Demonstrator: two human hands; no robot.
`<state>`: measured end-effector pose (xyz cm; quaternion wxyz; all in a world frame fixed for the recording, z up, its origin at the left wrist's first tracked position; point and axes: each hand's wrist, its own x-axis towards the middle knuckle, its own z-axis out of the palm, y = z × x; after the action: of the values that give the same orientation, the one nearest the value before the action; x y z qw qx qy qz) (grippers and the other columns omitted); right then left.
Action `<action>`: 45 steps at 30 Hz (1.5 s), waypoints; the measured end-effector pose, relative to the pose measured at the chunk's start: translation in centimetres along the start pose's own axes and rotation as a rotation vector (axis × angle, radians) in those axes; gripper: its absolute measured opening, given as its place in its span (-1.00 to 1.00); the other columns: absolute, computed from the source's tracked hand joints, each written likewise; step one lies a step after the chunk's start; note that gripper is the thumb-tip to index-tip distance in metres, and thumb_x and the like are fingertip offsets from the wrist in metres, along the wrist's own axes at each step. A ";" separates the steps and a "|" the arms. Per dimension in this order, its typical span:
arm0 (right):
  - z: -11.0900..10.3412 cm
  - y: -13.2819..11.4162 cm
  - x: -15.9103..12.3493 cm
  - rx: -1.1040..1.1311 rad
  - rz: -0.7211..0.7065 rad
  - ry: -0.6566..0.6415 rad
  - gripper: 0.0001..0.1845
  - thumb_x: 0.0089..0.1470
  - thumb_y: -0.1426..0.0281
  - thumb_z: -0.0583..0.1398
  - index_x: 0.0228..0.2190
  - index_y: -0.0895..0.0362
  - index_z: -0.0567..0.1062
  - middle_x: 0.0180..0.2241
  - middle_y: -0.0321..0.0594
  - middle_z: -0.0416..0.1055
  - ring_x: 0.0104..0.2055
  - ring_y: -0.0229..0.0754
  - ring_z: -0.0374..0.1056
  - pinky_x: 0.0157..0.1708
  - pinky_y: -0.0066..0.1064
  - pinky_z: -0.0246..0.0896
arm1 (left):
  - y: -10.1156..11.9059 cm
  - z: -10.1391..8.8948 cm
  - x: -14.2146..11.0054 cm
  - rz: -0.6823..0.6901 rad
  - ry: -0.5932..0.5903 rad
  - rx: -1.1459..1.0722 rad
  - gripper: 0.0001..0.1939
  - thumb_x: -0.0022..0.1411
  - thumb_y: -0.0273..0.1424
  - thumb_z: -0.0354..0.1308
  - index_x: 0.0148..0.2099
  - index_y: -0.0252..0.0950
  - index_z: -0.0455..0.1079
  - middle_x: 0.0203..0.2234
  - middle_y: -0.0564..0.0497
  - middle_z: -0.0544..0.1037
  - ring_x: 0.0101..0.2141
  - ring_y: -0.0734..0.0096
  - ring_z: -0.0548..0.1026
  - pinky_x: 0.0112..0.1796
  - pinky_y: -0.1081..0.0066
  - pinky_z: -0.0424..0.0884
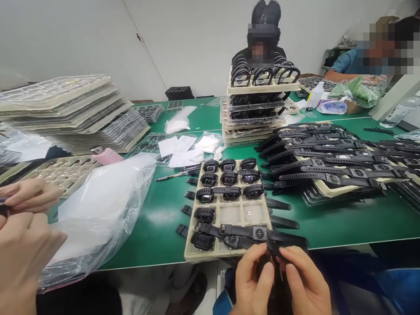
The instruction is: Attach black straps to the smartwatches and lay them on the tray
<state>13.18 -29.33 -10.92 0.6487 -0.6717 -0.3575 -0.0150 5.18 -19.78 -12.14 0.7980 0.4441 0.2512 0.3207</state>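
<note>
My left hand point(254, 280) and my right hand point(305, 282) meet just below the table's near edge, fingers closed. Together they pinch a black watch strap point(278, 253); its lower part is hidden between my fingers. Right in front of them lies a beige compartment tray point(229, 215) with several black smartwatches point(229, 178); some middle compartments are bare. A watch with its strap spread out point(259, 233) lies across the tray's near row, close to my fingertips.
A co-worker's two hands point(26, 245) work at the left beside a clear plastic bag point(105, 201). Stacked trays point(72, 109) stand at the back left, a tray stack with watches point(259, 109) in the middle, and strapped watches in rows point(328, 168) at the right. Two people sit across the green table point(164, 214).
</note>
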 end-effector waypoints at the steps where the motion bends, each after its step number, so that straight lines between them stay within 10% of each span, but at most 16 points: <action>1: 0.0 0.1 0.0 0.001 0.004 0.008 -0.68 0.42 0.40 0.19 0.11 -0.07 0.60 -0.12 -0.12 0.60 -0.18 -0.08 0.58 -0.25 -0.37 0.58 | 0.0 -0.1 0.2 0.004 -0.057 -0.030 -0.64 0.28 -0.09 0.41 0.01 -0.18 0.62 -0.44 0.01 0.54 -0.49 0.45 0.43 -0.44 0.51 0.43; 13: 0.1 0.5 -1.0 0.003 0.006 0.039 -0.73 0.43 0.36 0.20 0.07 -0.09 0.60 -0.14 -0.18 0.60 -0.18 -0.11 0.57 -0.20 -0.37 0.58 | 3.2 1.5 0.8 -0.141 -0.024 0.059 -0.52 0.10 0.05 0.51 -0.10 -0.20 0.71 -0.36 -0.04 0.62 -0.37 0.42 0.49 -0.26 0.47 0.48; 20: -0.6 -0.3 1.0 0.049 -0.055 -0.145 -0.71 0.38 0.44 0.22 0.05 -0.03 0.62 -0.15 -0.09 0.64 -0.18 -0.03 0.58 -0.23 -0.25 0.58 | 2.0 -0.2 1.7 -0.034 -0.154 0.065 -0.61 0.28 -0.06 0.40 0.05 -0.16 0.62 -0.54 0.12 0.42 -0.50 0.53 0.37 -0.29 0.50 0.47; 31: -0.2 -0.1 0.4 0.121 -0.032 -0.113 -0.68 0.40 0.42 0.24 0.11 -0.09 0.58 -0.09 -0.10 0.64 -0.15 -0.06 0.57 -0.19 -0.22 0.59 | 3.1 -0.5 2.4 0.043 -0.369 0.247 -0.70 0.32 -0.07 0.36 -0.08 -0.15 0.71 -0.28 -0.10 0.73 -0.28 0.24 0.64 -0.15 0.37 0.56; 35: -0.2 -0.7 0.5 0.074 -0.024 -0.150 -0.67 0.37 0.46 0.26 0.10 -0.06 0.56 -0.12 -0.12 0.64 -0.14 -0.07 0.58 -0.17 -0.25 0.60 | 2.9 -0.7 2.2 0.114 -0.263 0.266 -0.66 0.28 -0.09 0.40 -0.02 -0.19 0.66 -0.40 -0.03 0.66 -0.39 0.37 0.56 -0.26 0.47 0.51; 40: -1.1 -1.2 1.2 0.028 -0.031 -0.188 -0.75 0.43 0.32 0.20 0.08 -0.04 0.57 -0.14 -0.15 0.57 -0.13 -0.12 0.52 -0.12 -0.36 0.53 | 2.5 -0.6 1.8 -0.311 -0.246 -0.102 -0.58 0.20 -0.03 0.47 -0.14 -0.27 0.56 -0.70 0.24 0.23 -0.71 0.71 0.02 -0.64 0.65 0.09; 45: -1.8 -1.6 4.1 0.107 0.330 -0.313 -0.70 0.47 0.24 0.17 0.11 -0.11 0.60 -0.13 -0.21 0.46 -0.11 -0.20 0.41 -0.06 -0.45 0.37 | 3.3 0.5 1.6 -0.696 -0.390 -0.452 -0.52 0.19 -0.02 0.48 -0.24 -0.28 0.39 -0.74 0.32 0.09 -0.72 0.74 -0.18 -0.70 0.71 -0.06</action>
<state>16.23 -29.19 -7.31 0.6137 -0.6796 -0.3396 0.2148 5.66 -17.61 -9.22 0.9675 0.2004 0.1542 -0.0092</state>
